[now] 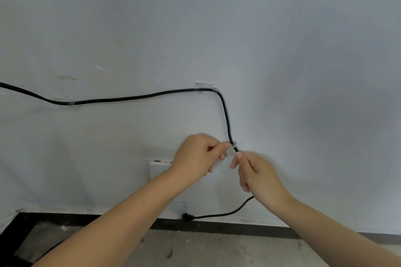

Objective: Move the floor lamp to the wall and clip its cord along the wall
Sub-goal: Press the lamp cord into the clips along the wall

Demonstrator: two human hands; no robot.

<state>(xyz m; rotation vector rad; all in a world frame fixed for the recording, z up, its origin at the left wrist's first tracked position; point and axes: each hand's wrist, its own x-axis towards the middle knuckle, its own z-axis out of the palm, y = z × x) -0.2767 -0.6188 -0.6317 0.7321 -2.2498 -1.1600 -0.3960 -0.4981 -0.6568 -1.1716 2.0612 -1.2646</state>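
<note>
Bare wall (303, 50) right of cord (225, 115)

no readable text, labels, or signs

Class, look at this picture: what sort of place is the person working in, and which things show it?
Probably a bare, unfinished or freshly painted room: a plain white wall, a paint-spattered concrete floor with a dark baseboard, and a black cord held by clear clips.

The long black rubbery cord (134, 98) looks matt. The small clear plastic clip (206, 87) shines. The white painted wall (217, 17) is smooth but scuffed.
</note>
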